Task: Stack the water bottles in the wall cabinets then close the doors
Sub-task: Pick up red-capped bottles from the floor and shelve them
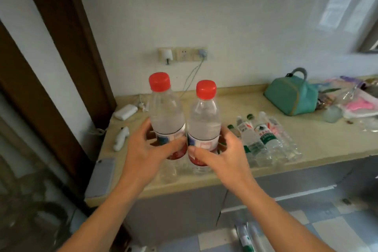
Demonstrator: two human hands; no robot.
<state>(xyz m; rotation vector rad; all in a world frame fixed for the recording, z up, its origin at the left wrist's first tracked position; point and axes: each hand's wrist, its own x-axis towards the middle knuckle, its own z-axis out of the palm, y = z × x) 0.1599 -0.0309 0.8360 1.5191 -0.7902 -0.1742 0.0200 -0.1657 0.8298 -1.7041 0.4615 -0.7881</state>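
Two clear water bottles with red caps are held upright side by side above the beige countertop (319, 149). My left hand (149, 149) grips the left red-capped bottle (166, 112) around its label. My right hand (221, 151) grips the right red-capped bottle (204, 120) the same way. Several more water bottles (263, 139), with green and red labels, lie on their sides on the counter just right of my right hand. More clear bottles lie under my hands, mostly hidden. No wall cabinet is in view.
A teal bag (292, 96) and pink plastic bags (360, 104) sit at the back right. A white charger (125, 111), a small white object (121, 138) and a phone (102, 176) lie at the counter's left end. Grey base cabinets (184, 210) are below, with bottles on the floor (245, 237). A brown door frame (67, 51) stands left.
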